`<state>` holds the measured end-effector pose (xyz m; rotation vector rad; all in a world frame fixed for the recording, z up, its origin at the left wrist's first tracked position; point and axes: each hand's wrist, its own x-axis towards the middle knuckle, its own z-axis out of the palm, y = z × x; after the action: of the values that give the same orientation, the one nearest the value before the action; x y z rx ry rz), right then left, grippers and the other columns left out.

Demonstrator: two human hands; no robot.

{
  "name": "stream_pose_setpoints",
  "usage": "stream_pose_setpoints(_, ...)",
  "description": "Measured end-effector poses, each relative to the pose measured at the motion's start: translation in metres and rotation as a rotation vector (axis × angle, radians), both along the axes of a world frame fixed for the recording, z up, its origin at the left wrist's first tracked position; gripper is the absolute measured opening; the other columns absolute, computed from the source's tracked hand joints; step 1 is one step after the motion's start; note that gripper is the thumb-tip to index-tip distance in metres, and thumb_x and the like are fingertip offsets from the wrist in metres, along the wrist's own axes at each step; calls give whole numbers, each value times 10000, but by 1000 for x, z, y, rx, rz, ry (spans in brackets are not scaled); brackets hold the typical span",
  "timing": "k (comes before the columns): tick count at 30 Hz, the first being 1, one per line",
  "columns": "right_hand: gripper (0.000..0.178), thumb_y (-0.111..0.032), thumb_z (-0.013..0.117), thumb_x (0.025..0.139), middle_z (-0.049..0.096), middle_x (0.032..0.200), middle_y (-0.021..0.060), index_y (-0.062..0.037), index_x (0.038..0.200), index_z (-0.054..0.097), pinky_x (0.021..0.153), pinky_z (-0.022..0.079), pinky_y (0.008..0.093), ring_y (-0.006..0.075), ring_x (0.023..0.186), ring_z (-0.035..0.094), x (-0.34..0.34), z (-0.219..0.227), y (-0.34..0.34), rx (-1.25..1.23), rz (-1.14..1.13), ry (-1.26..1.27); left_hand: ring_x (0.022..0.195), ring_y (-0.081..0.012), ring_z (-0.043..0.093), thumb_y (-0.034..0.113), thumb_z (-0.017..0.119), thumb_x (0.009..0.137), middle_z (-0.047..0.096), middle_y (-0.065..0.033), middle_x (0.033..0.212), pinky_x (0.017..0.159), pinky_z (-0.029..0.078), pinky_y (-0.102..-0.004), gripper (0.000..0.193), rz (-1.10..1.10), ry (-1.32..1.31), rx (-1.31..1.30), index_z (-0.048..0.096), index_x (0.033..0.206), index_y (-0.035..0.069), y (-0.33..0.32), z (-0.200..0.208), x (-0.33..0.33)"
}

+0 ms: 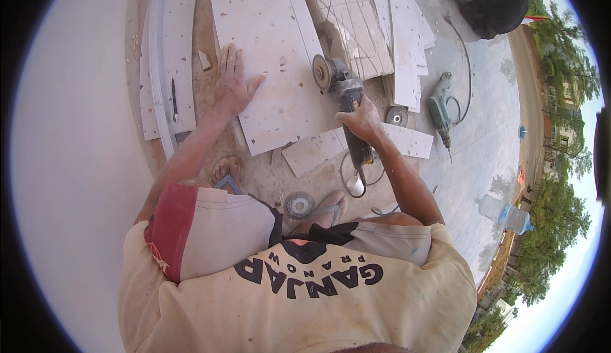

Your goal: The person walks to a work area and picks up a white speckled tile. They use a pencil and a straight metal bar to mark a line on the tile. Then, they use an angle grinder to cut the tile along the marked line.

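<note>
My left hand lies with fingers stretched out at the left edge of a long white speckled tile. A thin line runs lengthwise down that tile near its right side. My right hand is wrapped round the body of an angle grinder, whose disc is over or beside the tile's right edge; whether it touches, I cannot tell. The grinder's cord loops down by a small white cup. Below the tile, cut tile pieces lie on the dusty floor.
A metal straightedge and a dark pen-like tool rest on another tile at left. Right of me are a loose disc, stacked tile strips, and a drill. Another disc lies between my feet. A person crouches far right.
</note>
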<state>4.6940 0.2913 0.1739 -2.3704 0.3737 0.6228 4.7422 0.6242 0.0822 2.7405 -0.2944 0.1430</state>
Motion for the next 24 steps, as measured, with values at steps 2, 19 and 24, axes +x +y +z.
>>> stream_pose_setpoints(2,750,-286,778,648,695,1054,251,98,1250,548,894,544,409,346,989,692,-1,-11,-3,-43,-7,-66,1542,-399,101,535,557,981,188,-289,1624,1261,148,-461,896,-4,-12,4,274,1514,-128,-1,1,1)
stream_pose_setpoints(19,720,-278,779,639,703,1047,237,100,1218,577,873,552,400,328,971,700,17,-9,5,-47,-7,-92,1536,-417,112,529,569,975,198,-302,1615,1257,157,-475,888,-12,-40,0,302,1497,-137,1,-1,0)
stream_pose_setpoints(24,750,-287,774,632,700,1039,250,117,1228,561,865,554,398,329,968,701,23,-17,3,-45,17,-128,1538,-416,105,527,568,975,185,-300,1621,1257,156,-471,889,-17,-34,-4,296,1502,-135,1,-1,1)
